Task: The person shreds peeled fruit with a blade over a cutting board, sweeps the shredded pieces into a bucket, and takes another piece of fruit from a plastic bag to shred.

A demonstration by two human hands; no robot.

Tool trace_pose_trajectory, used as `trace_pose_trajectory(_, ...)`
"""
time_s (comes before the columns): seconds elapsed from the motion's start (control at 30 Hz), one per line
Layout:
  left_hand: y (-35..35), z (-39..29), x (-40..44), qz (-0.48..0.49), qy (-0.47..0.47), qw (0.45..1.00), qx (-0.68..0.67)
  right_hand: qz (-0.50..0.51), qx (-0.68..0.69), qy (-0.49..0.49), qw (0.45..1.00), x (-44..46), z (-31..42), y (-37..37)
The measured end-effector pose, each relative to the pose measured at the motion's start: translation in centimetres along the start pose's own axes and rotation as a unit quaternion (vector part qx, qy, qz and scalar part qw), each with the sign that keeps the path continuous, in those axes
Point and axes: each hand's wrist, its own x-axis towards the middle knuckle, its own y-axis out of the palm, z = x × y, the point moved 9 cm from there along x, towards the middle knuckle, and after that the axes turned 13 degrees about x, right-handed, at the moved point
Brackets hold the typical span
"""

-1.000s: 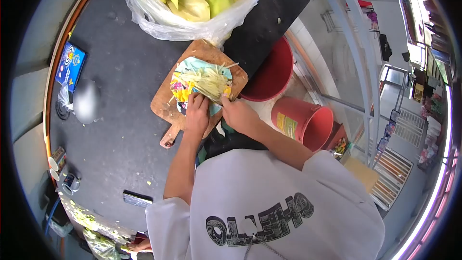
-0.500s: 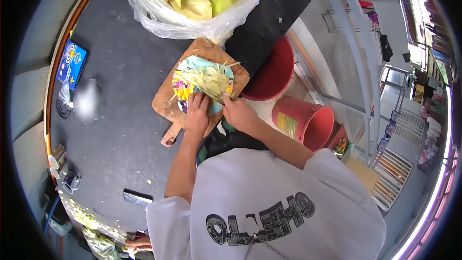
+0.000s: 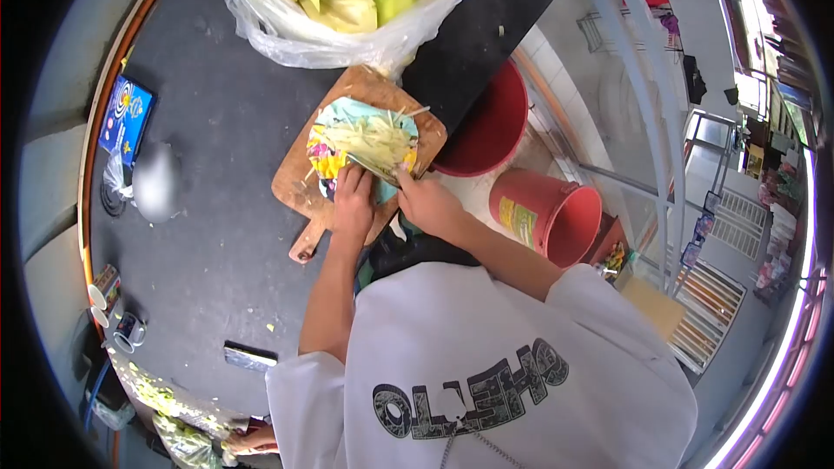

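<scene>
On a wooden cutting board (image 3: pixel 300 182) lies a round, colourful patterned mat or cloth (image 3: pixel 328 135). A pile of pale green, thin fruit shreds (image 3: pixel 372 137) rests on it. My left hand (image 3: pixel 352 201) is at the near edge of the pile, fingers bent and pressed down; what lies under the fingertips is hidden. Close beside it on the right, my right hand (image 3: pixel 427 205) is closed around what looks like a knife (image 3: pixel 373 171). Its thin blade slants leftward along the near side of the shreds, and the handle is hidden in my grip.
Beyond the board stands a clear plastic bag (image 3: pixel 269 43) of peeled green-yellow fruit pieces. Red buckets (image 3: pixel 578 221) are on the right, below the dark table (image 3: pixel 208 269). A blue box (image 3: pixel 126 117), a phone (image 3: pixel 250 356) and a mug (image 3: pixel 129 331) lie leftward. Another person's hand (image 3: pixel 252 443) shows bottom left.
The view has shifted slightly. More of the thin blade shows between my hands and the shreds. Both hands stay in nearly the same place at the pile's near edge.
</scene>
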Motion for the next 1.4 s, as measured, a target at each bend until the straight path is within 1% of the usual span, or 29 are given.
trace_pose_trajectory(0.07,-0.5,-0.3,0.0,-0.02,0.006,1.0,0.006,0.001,0.005,0.01,1.0,-0.4,-0.7,0.2)
trace_pose_trajectory(0.1,-0.5,-0.2,0.2,-0.023,0.003,1.0,0.005,0.015,-0.007,0.024,1.0,0.0,0.3,-0.7)
trace_pose_trajectory(0.17,-0.6,-0.4,-0.9,-0.005,0.003,1.0,-0.004,0.031,-0.009,0.058,0.998,-1.3,0.0,0.3)
trace_pose_trajectory(0.23,-0.2,-0.1,0.1,-0.006,-0.002,1.0,-0.007,0.001,0.033,0.0,0.999,-0.2,-0.2,-0.3)
trace_pose_trajectory(0.27,-0.2,-0.1,0.3,-0.009,-0.001,1.0,-0.007,0.0,0.032,-0.001,0.999,-0.3,-0.5,-0.2)
trace_pose_trajectory(0.33,-0.7,-0.2,0.0,-0.035,0.007,0.999,0.004,0.036,0.006,0.054,0.998,-0.2,0.5,-0.8)
trace_pose_trajectory(0.37,-0.4,0.1,-0.2,-0.013,-0.003,1.0,-0.011,0.036,0.01,0.057,0.998,-0.3,0.2,-0.2)
trace_pose_trajectory(0.43,-0.4,-0.1,-0.7,-0.002,-0.004,1.0,-0.012,-0.036,0.049,-0.019,0.998,-0.5,0.4,-0.7)
trace_pose_trajectory(0.47,-0.2,0.1,-0.1,-0.004,-0.007,1.0,-0.008,-0.039,0.044,-0.025,0.998,0.0,-0.2,-1.0)
trace_pose_trajectory(0.53,-0.3,-0.1,-0.4,-0.009,-0.002,1.0,-0.005,0.003,0.086,0.029,0.996,-0.6,-1.2,0.0)
trace_pose_trajectory(0.6,-0.6,0.1,-0.1,-0.036,0.002,0.999,0.003,-0.011,0.081,0.0,0.997,0.6,-0.7,-0.6)
trace_pose_trajectory(0.7,-0.4,0.1,-0.2,-0.03,-0.002,1.0,0.004,-0.058,0.098,-0.035,0.993,-0.3,0.3,-1.2)
trace_pose_trajectory(0.73,-0.3,0.1,0.0,-0.033,0.0,0.999,0.004,-0.061,0.096,-0.036,0.993,-0.4,0.0,-1.2)
trace_pose_trajectory(0.8,-0.5,0.2,0.1,-0.032,-0.007,0.999,-0.009,-0.03,0.098,0.0,0.995,-0.5,-0.3,-0.9)
trace_pose_trajectory(0.83,-0.8,0.3,0.3,-0.033,-0.007,0.999,-0.006,-0.03,0.1,-0.004,0.995,-0.1,0.1,-1.3)
trace_pose_trajectory(0.9,-2.2,0.7,0.0,-0.052,-0.051,0.997,0.009,-0.041,0.122,0.011,0.992,-0.5,0.5,-2.3)
trace_pose_trajectory(0.93,-2.5,0.7,0.7,-0.06,-0.049,0.997,0.011,-0.044,0.119,0.005,0.992,0.0,-0.1,-2.6)
trace_pose_trajectory(1.0,-4.1,3.1,-0.7,-0.065,-0.214,0.968,0.116,-0.05,0.133,-0.001,0.99,-0.6,-1.0,-2.0)
trace_pose_trajectory(1.03,-4.0,4.0,-1.4,-0.038,-0.273,0.949,0.153,-0.05,0.136,-0.001,0.989,-1.0,-1.3,-2.0)
trace_pose_trajectory(1.07,-4.0,3.9,-1.1,-0.042,-0.272,0.949,0.156,-0.055,0.139,0.002,0.989,-1.0,-1.7,-2.2)
trace_pose_trajectory(1.13,-4.0,4.0,-1.4,-0.019,-0.308,0.931,0.194,-0.059,0.147,0.007,0.987,-1.1,-1.8,-2.3)
trace_pose_trajectory(1.17,-3.1,4.8,-1.6,-0.012,-0.335,0.925,0.176,-0.062,0.156,0.001,0.986,-1.1,-1.8,-2.4)
trace_pose_trajectory(1.2,-2.6,5.3,-1.7,-0.012,-0.334,0.926,0.177,-0.067,0.165,-0.003,0.984,-1.2,-1.7,-2.4)
trace_pose_trajectory(1.27,-1.0,7.2,-1.8,0.033,-0.359,0.927,0.103,-0.076,0.169,-0.013,0.983,-1.6,-1.1,-3.1)
trace_pose_trajectory(1.3,-1.3,7.3,-1.3,0.031,-0.355,0.929,0.103,-0.084,0.17,-0.024,0.981,-1.6,-0.8,-3.5)
trace_pose_trajectory(1.33,-1.4,7.5,-1.2,0.011,-0.369,0.929,-0.002,-0.088,0.171,-0.024,0.981,-1.7,-0.9,-3.9)
trace_pose_trajectory(1.37,-1.3,7.6,-1.2,-0.008,-0.379,0.919,-0.106,-0.079,0.193,-0.004,0.978,-2.0,-1.5,-3.9)
trace_pose_trajectory(1.4,-1.4,7.5,-1.0,-0.006,-0.377,0.92,-0.104,-0.069,0.216,0.016,0.974,-2.3,-2.0,-3.8)
